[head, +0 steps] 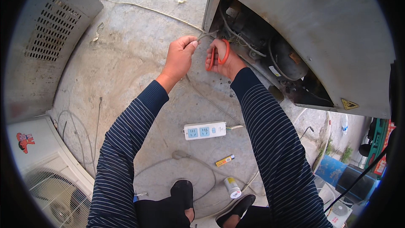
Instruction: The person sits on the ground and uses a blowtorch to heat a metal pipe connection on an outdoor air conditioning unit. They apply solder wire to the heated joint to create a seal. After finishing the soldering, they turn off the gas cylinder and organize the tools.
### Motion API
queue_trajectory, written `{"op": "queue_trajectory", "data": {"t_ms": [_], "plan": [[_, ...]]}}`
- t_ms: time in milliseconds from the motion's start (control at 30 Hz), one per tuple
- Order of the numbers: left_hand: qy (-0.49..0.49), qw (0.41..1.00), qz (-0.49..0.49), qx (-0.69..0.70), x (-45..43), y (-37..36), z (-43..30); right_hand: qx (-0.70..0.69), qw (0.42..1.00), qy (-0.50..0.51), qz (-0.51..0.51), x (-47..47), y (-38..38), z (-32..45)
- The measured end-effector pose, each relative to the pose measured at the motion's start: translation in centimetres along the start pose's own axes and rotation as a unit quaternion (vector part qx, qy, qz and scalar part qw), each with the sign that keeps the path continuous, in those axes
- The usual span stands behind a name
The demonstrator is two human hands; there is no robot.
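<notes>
My left hand [182, 55] pinches a grey electrical cable [206, 35] between thumb and fingers near the open lower corner of a metal cabinet [284, 22]. Beside it, my right hand [223, 58] has its fingers through the red-orange handle loops [225, 51] of a hand tool, probably scissors; the blades are hidden, so their position cannot be told. Thin loose wires [239, 40] show just past the right hand, at the cabinet opening. Inside the opening sit a black compressor [286, 58] and a grey cable [235, 33].
A white power strip [205, 130], a yellow lighter [225, 160] and a small can [232, 187] lie on the concrete floor, among cables. A vented metal cabinet [53, 28] stands at left, above a white fan unit [31, 145]. A blue motor [330, 171] is at lower right.
</notes>
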State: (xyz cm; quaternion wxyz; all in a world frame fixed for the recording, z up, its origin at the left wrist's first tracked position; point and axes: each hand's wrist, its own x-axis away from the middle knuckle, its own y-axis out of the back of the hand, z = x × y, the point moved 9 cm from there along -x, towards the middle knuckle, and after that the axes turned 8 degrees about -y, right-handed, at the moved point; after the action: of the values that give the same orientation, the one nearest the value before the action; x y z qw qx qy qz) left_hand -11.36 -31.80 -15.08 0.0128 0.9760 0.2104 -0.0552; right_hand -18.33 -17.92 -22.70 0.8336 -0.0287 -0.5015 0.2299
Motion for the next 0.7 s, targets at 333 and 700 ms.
{"op": "queue_trajectory", "data": {"t_ms": [333, 700], "plan": [[0.103, 0.987, -0.120, -0.027, 1.2, 3.6, 3.1, 0.178, 0.980, 0.079, -0.033, 6.3, -1.2, -2.3], [0.090, 0.912, -0.038, 0.399, 6.9, 0.0, -11.0, 0.574, 0.749, 0.141, -0.301, 27.5, 21.6, -12.2]]}}
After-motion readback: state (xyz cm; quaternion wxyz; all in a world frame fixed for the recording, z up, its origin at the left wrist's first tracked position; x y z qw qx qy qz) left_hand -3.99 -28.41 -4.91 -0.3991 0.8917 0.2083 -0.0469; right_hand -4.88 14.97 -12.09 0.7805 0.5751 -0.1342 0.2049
